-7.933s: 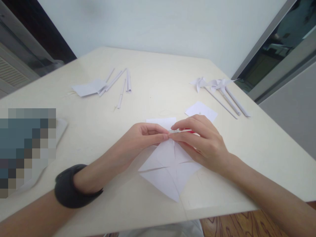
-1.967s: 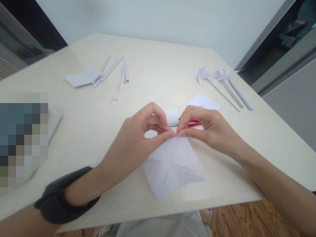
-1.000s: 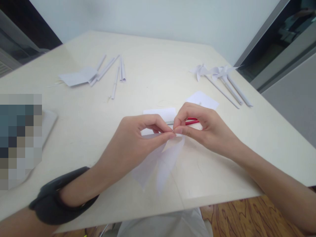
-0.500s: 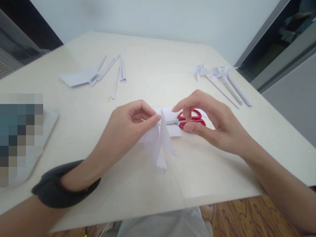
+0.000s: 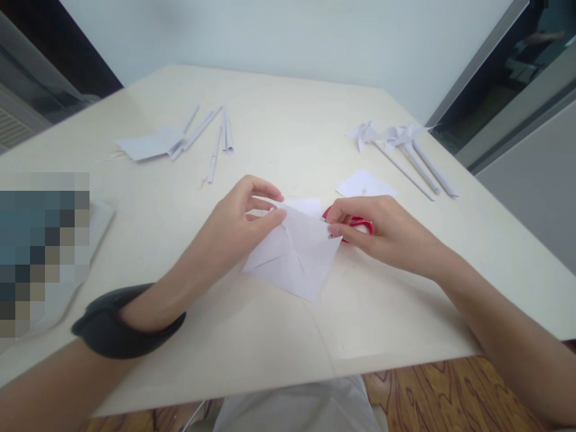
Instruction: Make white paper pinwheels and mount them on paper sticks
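A white square sheet of paper (image 5: pixel 310 258) with slits cut in from its corners is stretched between my hands above the table. My left hand (image 5: pixel 245 213), a black band on its wrist, pinches the upper left part between thumb and fingers. At the right corner, my right hand (image 5: pixel 371 225) grips the paper between thumb and forefinger. Red-handled scissors (image 5: pixel 362 223) lie behind my right hand, their blades hidden by the sheet. Another white paper (image 5: pixel 310 207) lies flat beneath, mostly covered.
Paper pinwheels (image 5: pixel 400 137) on rolled sticks lie at the back right. Several rolled paper tubes (image 5: pixel 216 150) and a folded sheet (image 5: pixel 148 145) lie at the back left. A small paper square (image 5: pixel 365 182) rests beyond my right hand. A pixelated item (image 5: pixel 40 252) sits at the left.
My right hand has come down and taken hold of the paper's right corner. The sheet, which hung with loose flaps from my left hand, is now spread nearly flat.
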{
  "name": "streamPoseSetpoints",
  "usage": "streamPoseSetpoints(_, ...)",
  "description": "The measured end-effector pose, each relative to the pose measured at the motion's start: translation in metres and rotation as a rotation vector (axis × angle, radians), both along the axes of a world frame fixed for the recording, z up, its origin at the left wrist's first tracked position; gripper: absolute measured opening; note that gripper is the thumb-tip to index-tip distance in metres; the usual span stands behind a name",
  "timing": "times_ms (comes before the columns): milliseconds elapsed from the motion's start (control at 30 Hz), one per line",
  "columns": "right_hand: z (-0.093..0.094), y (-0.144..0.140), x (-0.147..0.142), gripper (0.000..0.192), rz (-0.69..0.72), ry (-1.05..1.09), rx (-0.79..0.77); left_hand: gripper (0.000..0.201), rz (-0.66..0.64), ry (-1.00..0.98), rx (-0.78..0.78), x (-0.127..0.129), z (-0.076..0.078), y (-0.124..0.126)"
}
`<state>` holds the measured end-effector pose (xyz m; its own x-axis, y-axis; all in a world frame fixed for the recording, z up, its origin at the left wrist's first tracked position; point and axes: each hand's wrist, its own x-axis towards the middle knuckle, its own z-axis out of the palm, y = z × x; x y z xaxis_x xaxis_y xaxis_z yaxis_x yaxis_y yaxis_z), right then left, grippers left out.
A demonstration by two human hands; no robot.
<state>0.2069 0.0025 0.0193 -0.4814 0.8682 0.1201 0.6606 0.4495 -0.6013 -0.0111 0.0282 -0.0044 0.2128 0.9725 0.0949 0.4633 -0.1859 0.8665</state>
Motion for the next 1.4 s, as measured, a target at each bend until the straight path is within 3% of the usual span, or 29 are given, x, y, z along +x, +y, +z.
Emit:
streamPoseSetpoints(100, -0.004, 0.002, 0.001, 0.012, 0.026, -0.029, 0.07, 0.024, -0.104, 0.003, 0.005, 0.002, 0.004, 0.0)
streamPoseSetpoints(233, -0.006, 0.002, 0.0, 0.012, -0.012, 0.06, 0.062, 0.016, -0.332, 0.031, -0.25, 0.002, 0.007, 0.0)
streamPoseSetpoints(333, -0.006, 0.001, -0.002, 0.009, 0.007, 0.139, -0.004, 0.014, -0.433, 0.025, -0.317, 0.003, 0.006, -0.001)
streamPoseSetpoints(500, -0.011, -0.003, -0.012, 0.011, 0.015, 0.234, -0.082, 0.016, -0.452, -0.105, -0.346, 0.008, 0.001, -0.005)
streamPoseSetpoints(700, -0.019, 0.001, -0.014, 0.009, -0.065, 0.427, -0.25, 0.012, -0.35, -0.164, -0.355, 0.01, 0.002, -0.008)
streamPoseSetpoints(867, -0.024, 0.004, -0.013, 0.006, -0.09, 0.468, -0.365, 0.01, -0.321, -0.2, -0.339, 0.012, 0.006, -0.011)
streamPoseSetpoints(933, -0.024, 0.001, -0.015, 0.003, -0.096, 0.444, -0.305, 0.01, -0.3, -0.205, -0.342, 0.012, 0.006, -0.012)
streamPoseSetpoints(1133, -0.019, -0.01, -0.025, 0.001, -0.11, 0.307, 0.202, 0.013, -0.249, -0.223, -0.305, 0.01, 0.007, -0.012)
streamPoseSetpoints(1400, -0.021, -0.012, -0.021, 0.013, 0.012, 0.235, 0.431, 0.015, -0.266, -0.242, -0.302, 0.01, 0.008, -0.013)
